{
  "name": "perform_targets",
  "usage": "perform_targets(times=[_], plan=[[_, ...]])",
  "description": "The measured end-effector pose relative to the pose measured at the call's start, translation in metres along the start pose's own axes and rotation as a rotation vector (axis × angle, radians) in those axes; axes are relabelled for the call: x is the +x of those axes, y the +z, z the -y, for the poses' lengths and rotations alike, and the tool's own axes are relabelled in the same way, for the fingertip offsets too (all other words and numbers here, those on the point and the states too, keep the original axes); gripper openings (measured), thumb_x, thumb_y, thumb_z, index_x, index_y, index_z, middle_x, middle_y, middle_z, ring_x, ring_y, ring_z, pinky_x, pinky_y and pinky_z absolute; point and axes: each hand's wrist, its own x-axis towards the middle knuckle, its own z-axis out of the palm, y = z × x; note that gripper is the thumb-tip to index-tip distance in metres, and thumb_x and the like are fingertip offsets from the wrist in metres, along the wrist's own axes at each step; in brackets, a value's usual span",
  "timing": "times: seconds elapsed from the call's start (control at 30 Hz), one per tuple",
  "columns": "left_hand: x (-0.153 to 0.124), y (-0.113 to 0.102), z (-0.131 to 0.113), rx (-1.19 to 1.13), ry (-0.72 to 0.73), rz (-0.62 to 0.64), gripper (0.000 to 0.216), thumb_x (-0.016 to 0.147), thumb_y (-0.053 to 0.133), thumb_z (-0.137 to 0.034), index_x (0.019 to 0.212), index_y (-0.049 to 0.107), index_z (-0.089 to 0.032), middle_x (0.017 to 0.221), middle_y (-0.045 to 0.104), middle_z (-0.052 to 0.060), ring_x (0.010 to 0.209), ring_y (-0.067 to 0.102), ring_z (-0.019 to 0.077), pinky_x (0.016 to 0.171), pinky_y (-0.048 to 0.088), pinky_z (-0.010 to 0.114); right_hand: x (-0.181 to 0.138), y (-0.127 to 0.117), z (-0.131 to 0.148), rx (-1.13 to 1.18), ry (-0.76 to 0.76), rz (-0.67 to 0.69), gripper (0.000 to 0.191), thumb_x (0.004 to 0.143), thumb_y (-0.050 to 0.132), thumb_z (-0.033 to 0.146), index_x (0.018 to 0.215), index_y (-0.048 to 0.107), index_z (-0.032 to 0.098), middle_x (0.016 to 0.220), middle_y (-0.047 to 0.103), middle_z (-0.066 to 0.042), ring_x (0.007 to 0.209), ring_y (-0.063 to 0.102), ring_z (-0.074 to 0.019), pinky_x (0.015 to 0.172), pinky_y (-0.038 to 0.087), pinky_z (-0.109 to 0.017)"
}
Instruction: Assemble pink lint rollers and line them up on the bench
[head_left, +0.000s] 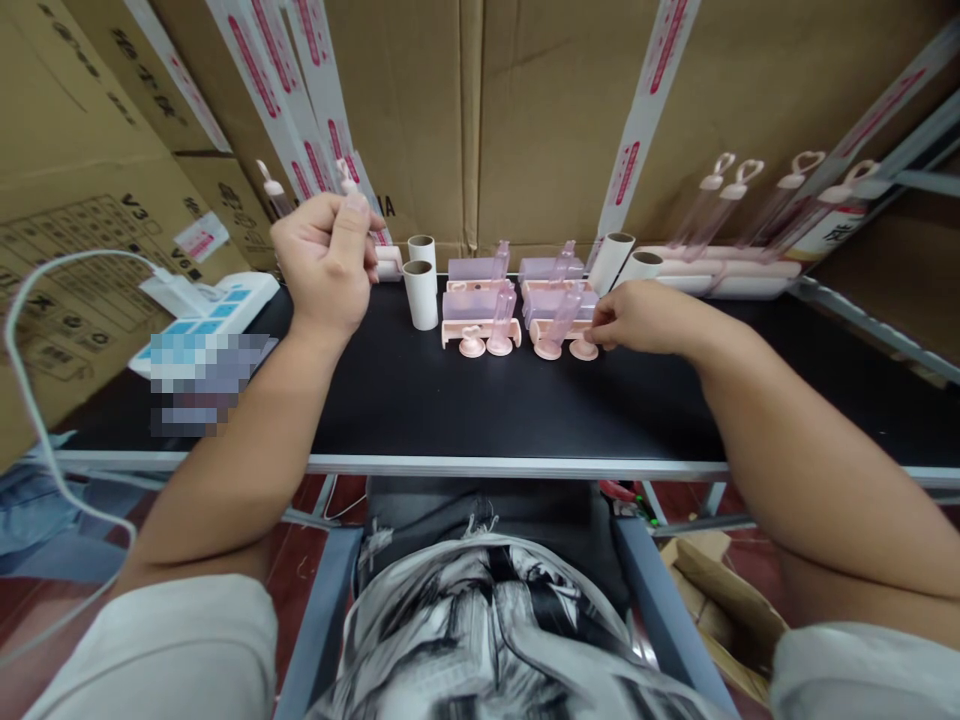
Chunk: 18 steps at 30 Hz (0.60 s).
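My left hand is raised at the back left, fingers curled and thumb pressed on top. A pink heart-looped end piece shows just above the thumb tip and appears pinched there; the part below is hidden behind the hand. My right hand reaches in from the right with its fingertips together at a small round pink cap, whose upper part they cover. Beside it stand a translucent pink handle on a round base and a pink holder with a purple translucent cover. A matching holder, handle and heart-topped cap stand to the left.
White paper rolls stand left of the holders, and others to the right. More heart-looped handles lean at the back right by lying rolls. A white power strip lies left. Cardboard boxes back the black table.
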Motion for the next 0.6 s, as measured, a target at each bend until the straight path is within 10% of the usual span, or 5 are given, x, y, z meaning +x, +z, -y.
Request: perform_targets(times=[0.43,0.6], plan=[[0.011,-0.006,0.016,-0.043,-0.016,-0.141,0.049,0.11,0.059,-0.064,0.082,0.064,-0.024,0.052,0.05,-0.009,0.041,0.036,0.0069,0.048,0.029,0.035,-0.015,-0.015,-0.006,0.385,0.073,-0.313,0.028,0.091,0.073,0.038,0.069,0.068,0.021,0.063,0.066,-0.002,0.056,0.051,-0.0156,0.06,0.037,-0.034],[0.03,-0.02,0.051,-0.096,-0.02,-0.222,0.03,0.114,0.054,-0.055,0.127,0.057,-0.028,0.068,0.065,-0.013,0.043,0.039,0.0057,0.049,0.032,0.032,-0.004,-0.01,-0.011,0.699,0.054,-0.577,0.02,0.094,0.065,0.033,0.079,0.065,0.021,0.063,0.06,-0.004,0.055,0.044,-0.0144,0.056,0.031,-0.034]])
